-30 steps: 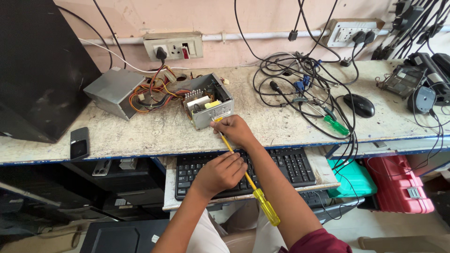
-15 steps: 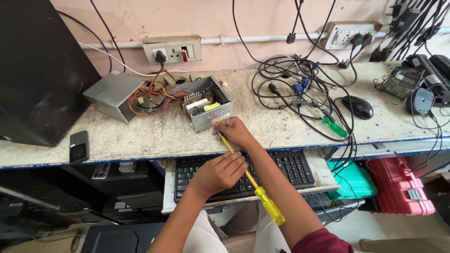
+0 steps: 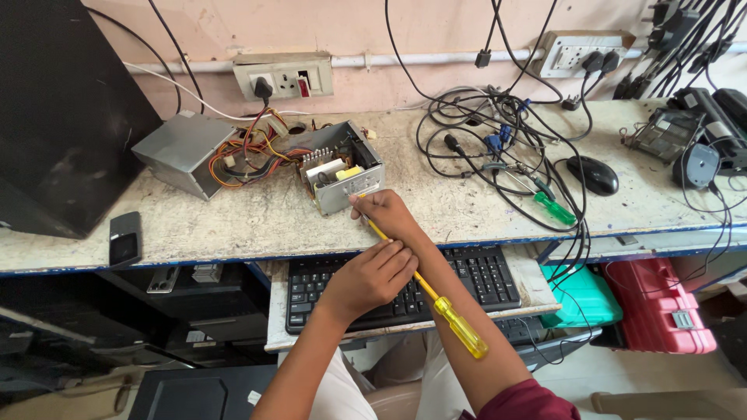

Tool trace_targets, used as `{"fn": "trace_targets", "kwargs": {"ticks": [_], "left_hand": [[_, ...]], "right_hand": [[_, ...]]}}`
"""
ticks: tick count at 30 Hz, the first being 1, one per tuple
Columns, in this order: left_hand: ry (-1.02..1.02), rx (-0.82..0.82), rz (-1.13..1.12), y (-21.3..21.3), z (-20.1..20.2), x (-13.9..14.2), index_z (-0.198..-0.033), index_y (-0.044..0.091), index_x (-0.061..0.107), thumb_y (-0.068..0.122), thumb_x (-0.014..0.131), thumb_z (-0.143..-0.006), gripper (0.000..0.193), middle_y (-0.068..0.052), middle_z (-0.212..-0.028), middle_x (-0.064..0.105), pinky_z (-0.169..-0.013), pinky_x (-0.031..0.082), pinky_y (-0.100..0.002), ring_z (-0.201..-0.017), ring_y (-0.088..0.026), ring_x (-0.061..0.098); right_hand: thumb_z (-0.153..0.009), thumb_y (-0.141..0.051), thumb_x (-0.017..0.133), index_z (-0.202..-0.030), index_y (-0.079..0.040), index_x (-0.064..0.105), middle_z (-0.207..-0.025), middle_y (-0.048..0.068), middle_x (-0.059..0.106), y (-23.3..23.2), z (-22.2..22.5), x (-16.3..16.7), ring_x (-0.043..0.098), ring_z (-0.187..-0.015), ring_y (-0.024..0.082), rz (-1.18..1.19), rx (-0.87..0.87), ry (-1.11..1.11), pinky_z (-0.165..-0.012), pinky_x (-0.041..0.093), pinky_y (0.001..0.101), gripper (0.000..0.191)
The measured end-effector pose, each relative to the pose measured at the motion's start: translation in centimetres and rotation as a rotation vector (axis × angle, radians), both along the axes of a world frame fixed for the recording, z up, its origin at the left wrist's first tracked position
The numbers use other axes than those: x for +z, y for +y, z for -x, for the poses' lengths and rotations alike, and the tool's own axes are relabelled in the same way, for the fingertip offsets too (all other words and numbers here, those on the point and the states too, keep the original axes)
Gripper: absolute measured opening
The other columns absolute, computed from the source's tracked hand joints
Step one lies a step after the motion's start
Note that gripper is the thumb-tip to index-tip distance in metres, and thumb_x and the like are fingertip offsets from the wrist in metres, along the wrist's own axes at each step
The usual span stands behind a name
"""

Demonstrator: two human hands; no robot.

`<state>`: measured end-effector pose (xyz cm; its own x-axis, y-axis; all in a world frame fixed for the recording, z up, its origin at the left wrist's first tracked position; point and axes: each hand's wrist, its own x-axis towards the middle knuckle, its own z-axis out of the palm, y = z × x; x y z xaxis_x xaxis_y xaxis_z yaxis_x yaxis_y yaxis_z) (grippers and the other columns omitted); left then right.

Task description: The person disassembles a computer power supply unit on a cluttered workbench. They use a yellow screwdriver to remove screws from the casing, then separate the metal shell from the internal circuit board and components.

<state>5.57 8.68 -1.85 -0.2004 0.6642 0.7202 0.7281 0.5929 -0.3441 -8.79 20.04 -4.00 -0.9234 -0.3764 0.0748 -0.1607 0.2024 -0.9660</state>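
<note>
An opened grey power supply unit (image 3: 342, 167) with coloured wires (image 3: 245, 155) sits on the workbench (image 3: 233, 225). My right hand (image 3: 387, 215) rests at its front corner and pinches the tip end of a long screwdriver (image 3: 461, 328) with a yellow handle. My left hand (image 3: 372, 276) is closed around the shaft lower down, above the keyboard (image 3: 486, 276). The yellow handle lies across my right forearm.
The unit's grey cover (image 3: 183, 152) lies left of it, beside a black computer case (image 3: 62, 117). A phone (image 3: 124, 239) lies near the front edge. Tangled cables (image 3: 482, 132), a green-handled screwdriver (image 3: 554, 208) and a mouse (image 3: 593, 174) lie right. A red toolbox (image 3: 661, 307) sits below.
Both hands stay on the screwdriver at the power supply's corner; only the view has shifted slightly.
</note>
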Motion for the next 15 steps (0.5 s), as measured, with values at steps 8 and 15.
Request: {"fn": "trace_targets", "kwargs": {"ticks": [8, 15], "left_hand": [[-0.019, 0.000, -0.010, -0.2, -0.1, -0.1, -0.114, -0.001, 0.071, 0.010, 0.064, -0.090, 0.027, -0.011, -0.116, 0.071, -0.107, 0.053, -0.037, -0.117, -0.026, 0.068], [0.008, 0.011, -0.062, -0.1, 0.1, -1.2, -0.110, -0.001, 0.071, 0.008, 0.066, -0.090, 0.022, -0.012, -0.111, 0.073, -0.103, 0.055, -0.037, -0.112, -0.026, 0.071]], "right_hand": [[-0.098, -0.038, 0.065, -0.075, 0.004, 0.072, -0.063, 0.004, 0.065, -0.3, -1.0, 1.2, 0.055, -0.053, 0.010, 0.133, 0.013, -0.088, -0.052, 0.045, 0.0271, 0.049], [-0.097, -0.035, 0.066, -0.075, 0.004, 0.073, -0.060, 0.006, 0.063, -0.3, -1.3, 1.5, 0.056, -0.053, 0.011, 0.086, -0.004, -0.078, -0.052, 0.045, 0.0271, 0.045]]}}
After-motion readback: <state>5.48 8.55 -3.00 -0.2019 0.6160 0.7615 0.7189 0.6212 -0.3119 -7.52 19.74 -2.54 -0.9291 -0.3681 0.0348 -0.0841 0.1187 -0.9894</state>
